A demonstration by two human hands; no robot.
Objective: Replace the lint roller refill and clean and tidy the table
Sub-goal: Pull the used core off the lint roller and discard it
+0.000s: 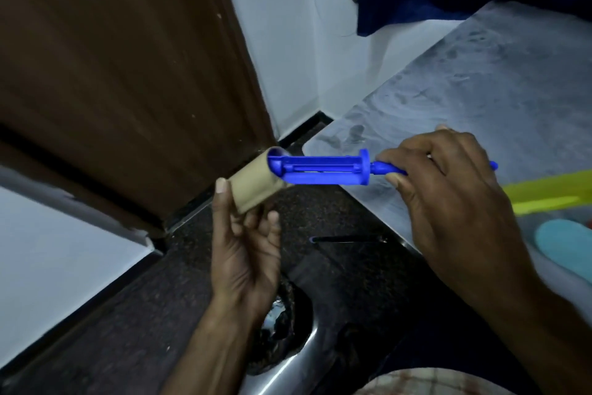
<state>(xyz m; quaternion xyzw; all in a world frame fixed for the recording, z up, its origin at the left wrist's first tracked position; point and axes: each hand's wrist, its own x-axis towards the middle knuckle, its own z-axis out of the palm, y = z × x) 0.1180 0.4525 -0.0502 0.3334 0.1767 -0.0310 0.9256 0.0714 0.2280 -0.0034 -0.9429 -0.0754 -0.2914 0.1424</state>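
L hand (246,253) is pinching empty card core (253,186), nearly off | R hand (448,189) is gripping blue roller (320,169) by handle, fingers curled | risk: core jamming if pulled skew, or dropping

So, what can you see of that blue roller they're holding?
The blue lint roller is bright plastic: an open ribbed spindle, a round collar, a thin grip. Held roughly level, its tip sits at the mouth of a cardboard tube in the left hand; the right hand holds the grip.
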